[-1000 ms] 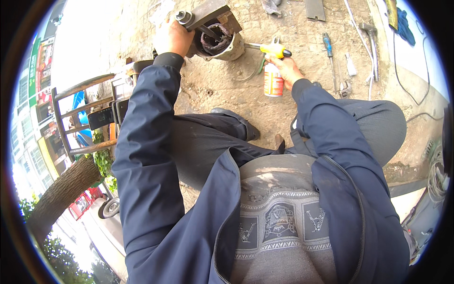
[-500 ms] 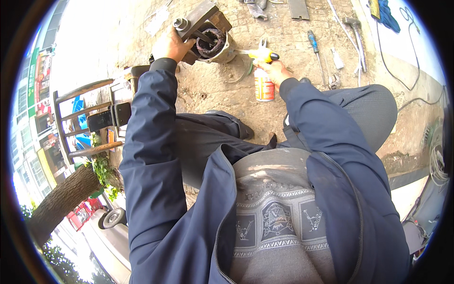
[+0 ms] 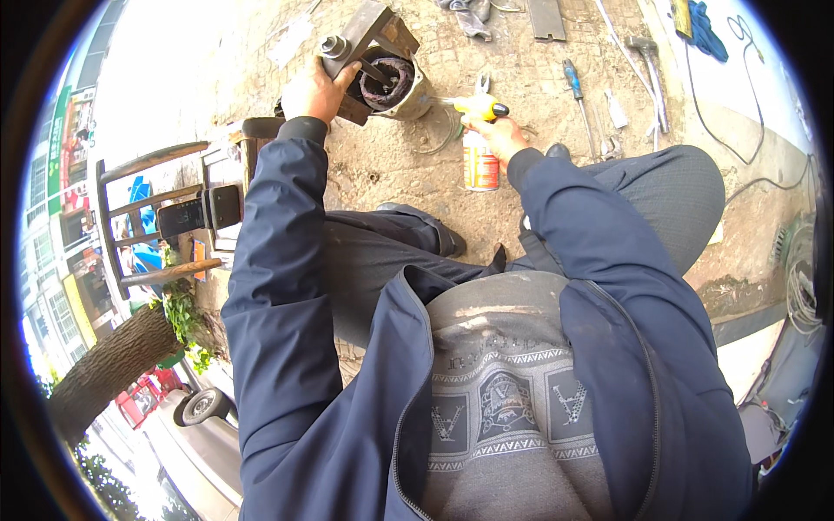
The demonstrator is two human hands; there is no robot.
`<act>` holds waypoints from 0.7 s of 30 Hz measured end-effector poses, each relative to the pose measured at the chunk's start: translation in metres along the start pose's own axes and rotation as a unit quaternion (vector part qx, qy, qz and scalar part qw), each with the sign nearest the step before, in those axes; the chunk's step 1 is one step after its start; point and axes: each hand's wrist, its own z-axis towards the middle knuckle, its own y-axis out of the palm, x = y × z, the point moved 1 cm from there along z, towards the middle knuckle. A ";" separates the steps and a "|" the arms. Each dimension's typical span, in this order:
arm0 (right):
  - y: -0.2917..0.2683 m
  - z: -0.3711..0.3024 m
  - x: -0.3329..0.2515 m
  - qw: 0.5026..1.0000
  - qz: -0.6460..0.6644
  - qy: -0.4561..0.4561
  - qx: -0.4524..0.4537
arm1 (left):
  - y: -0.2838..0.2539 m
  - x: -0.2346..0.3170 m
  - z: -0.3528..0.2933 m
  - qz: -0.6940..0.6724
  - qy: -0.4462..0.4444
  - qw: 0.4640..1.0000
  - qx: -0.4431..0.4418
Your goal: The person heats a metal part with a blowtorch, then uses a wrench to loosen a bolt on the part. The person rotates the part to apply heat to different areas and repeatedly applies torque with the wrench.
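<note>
My left hand (image 3: 315, 89) is closed round a grey metal bracket (image 3: 368, 28) near its large bolt (image 3: 332, 47). The bracket sits over a round motor housing (image 3: 420, 94), with a dark, charred-looking winding ring (image 3: 401, 76) inside. My right hand (image 3: 500, 137) grips a gas torch, which has a yellow head (image 3: 479, 108) on a white and orange can (image 3: 481, 165). The torch's nozzle points left at the housing's side; no flame is plain to see. Beyond the yellow head lie pliers (image 3: 483, 82), their jaws showing.
On the dirty ground to the right lie a blue-handled screwdriver (image 3: 575, 87), a hammer (image 3: 647, 61) and metal rods. A flat metal plate (image 3: 547, 19) and a grey glove (image 3: 470, 17) lie far off. A wooden chair (image 3: 156, 195) stands at left. Cables (image 3: 738, 143) curve at far right.
The torch and my right hand have shifted very slightly left and nearer me. My left hand keeps its hold on the bracket, and the housing stays about the same.
</note>
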 end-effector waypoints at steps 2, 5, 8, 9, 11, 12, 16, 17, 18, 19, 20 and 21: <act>0.002 -0.001 0.000 1.000 0.005 -0.003 0.001 | -0.001 0.006 -0.001 -0.005 -0.016 1.000 -0.001; 0.006 -0.005 -0.001 1.000 0.012 0.002 -0.001 | -0.001 0.017 -0.004 -0.013 -0.048 0.999 -0.001; 0.008 -0.012 -0.005 1.000 0.027 -0.001 -0.010 | -0.006 0.018 -0.007 -0.006 -0.063 0.998 -0.017; 0.009 -0.014 -0.007 0.999 0.034 0.008 -0.012 | -0.007 0.018 -0.009 -0.004 -0.061 0.998 -0.019; 0.010 -0.017 -0.010 0.999 0.029 0.018 -0.021 | -0.010 0.015 -0.012 -0.001 -0.054 0.998 -0.011; 0.011 -0.018 -0.011 0.999 0.026 0.030 -0.025 | -0.010 0.014 -0.013 0.002 -0.056 0.998 -0.016; 0.013 -0.018 -0.008 0.999 0.016 -0.017 -0.035 | -0.006 0.013 -0.014 0.013 -0.068 0.997 -0.030; 0.013 -0.017 -0.006 0.999 0.017 -0.005 -0.036 | -0.005 0.013 -0.014 0.015 -0.070 0.997 -0.029; 0.013 -0.016 -0.003 0.999 0.024 0.004 -0.040 | -0.003 0.012 -0.014 0.019 -0.073 0.997 -0.030; 0.012 -0.014 -0.001 0.999 0.014 0.012 -0.033 | -0.002 0.012 -0.013 0.020 -0.074 0.997 -0.029; 0.012 -0.012 0.002 0.999 0.010 0.018 -0.029 | -0.001 0.011 -0.013 0.022 -0.074 0.997 -0.027; 0.012 -0.010 0.004 0.999 0.007 0.031 -0.017 | 0.000 0.011 -0.013 0.023 -0.071 0.997 -0.026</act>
